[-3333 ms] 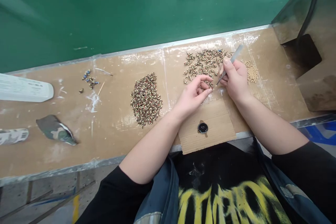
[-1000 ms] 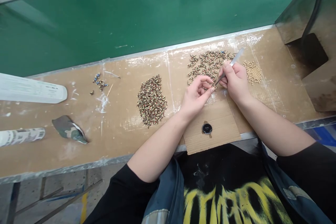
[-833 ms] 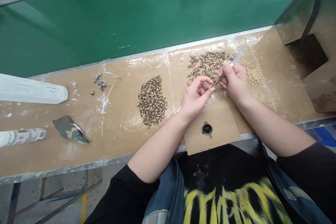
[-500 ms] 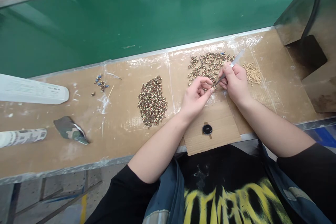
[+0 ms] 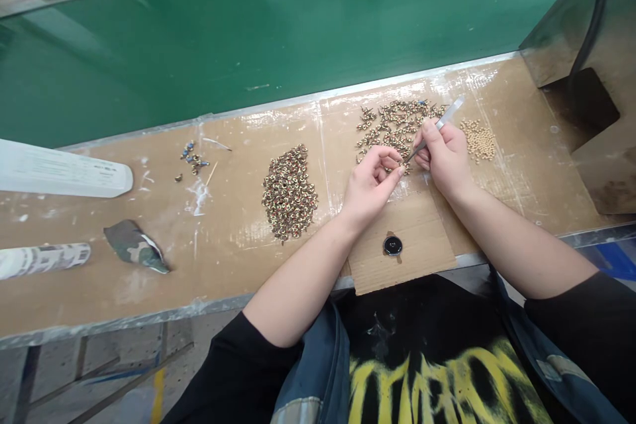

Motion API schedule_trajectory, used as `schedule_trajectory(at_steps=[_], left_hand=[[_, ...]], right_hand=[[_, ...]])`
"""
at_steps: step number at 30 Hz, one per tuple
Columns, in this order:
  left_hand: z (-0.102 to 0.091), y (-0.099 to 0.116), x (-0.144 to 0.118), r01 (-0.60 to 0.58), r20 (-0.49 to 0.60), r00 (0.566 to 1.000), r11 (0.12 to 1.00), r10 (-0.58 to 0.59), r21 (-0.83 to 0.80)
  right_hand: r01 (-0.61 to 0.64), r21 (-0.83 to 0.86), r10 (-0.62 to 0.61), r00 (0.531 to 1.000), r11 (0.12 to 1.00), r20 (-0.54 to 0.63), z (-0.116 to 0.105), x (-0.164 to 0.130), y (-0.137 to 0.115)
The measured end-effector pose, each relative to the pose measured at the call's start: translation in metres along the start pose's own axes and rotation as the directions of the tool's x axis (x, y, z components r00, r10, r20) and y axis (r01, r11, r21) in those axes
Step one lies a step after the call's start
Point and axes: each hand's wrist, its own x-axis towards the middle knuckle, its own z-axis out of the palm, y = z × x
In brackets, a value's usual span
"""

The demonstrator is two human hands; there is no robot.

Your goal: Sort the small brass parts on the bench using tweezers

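On the right of the bench (image 5: pixel 536 172), against scattered brass pieces (image 5: pixel 392 119), I could not tell whether the left hand (image 5: pixel 368 189) pinched one; the right hand (image 5: pixel 450 159) clasped a slim metal tool (image 5: pixel 450 112). At left, a white container (image 5: pixel 64 169) was cut off. A green wall (image 5: pixel 298 40) stood behind. Both hands blocked some pieces; a black dish (image 5: pixel 392 246) sat near.

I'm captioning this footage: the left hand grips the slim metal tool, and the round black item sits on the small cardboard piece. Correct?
Not quite: the slim metal tool is in the right hand, not the left hand, as the head view shows. The round black item does sit on the small cardboard piece.
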Motion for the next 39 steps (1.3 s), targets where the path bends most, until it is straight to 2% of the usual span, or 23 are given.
schedule_trajectory(at_steps=[22,39], left_hand=[[-0.0016,0.0012,0.002,0.058,0.007,0.998,0.998,-0.058,-0.028],[-0.0025,0.0055,0.0029,0.105,0.001,0.994,0.992,-0.105,-0.064]], right_hand=[[0.019,-0.004,-0.02,0.999,1.0,-0.04,-0.0006,-0.0012,0.0014],[0.018,0.058,-0.014,0.998,0.998,-0.059,-0.0008,-0.0022,0.0012]])
